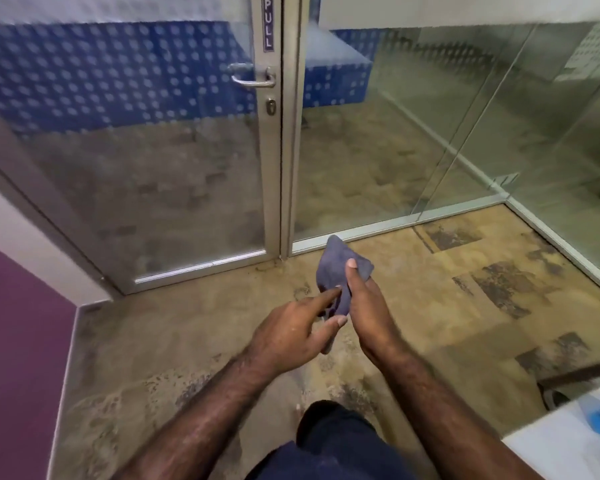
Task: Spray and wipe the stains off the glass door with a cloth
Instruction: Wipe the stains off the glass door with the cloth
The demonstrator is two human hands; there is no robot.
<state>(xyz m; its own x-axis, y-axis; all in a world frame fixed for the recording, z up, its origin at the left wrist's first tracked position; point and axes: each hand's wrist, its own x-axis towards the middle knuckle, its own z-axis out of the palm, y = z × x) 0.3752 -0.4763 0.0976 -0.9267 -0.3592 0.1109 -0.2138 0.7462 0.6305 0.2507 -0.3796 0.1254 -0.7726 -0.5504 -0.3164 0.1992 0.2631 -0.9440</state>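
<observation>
Evidently early: near, the right hand (364, 306) grips a bunched blue-grey cloth (336, 268), the left hand (288, 334) pinching its lower fold (refolding, I judge); farther left, the aluminium-framed glass door (153, 185) looks hazy, wiping seemingly still to do

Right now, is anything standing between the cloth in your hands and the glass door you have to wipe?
Nothing visible. The crumpled grey-blue cloth, held by the left hand and right hand, faces the metal-framed glass door; only bare patterned floor lies between them.
</observation>
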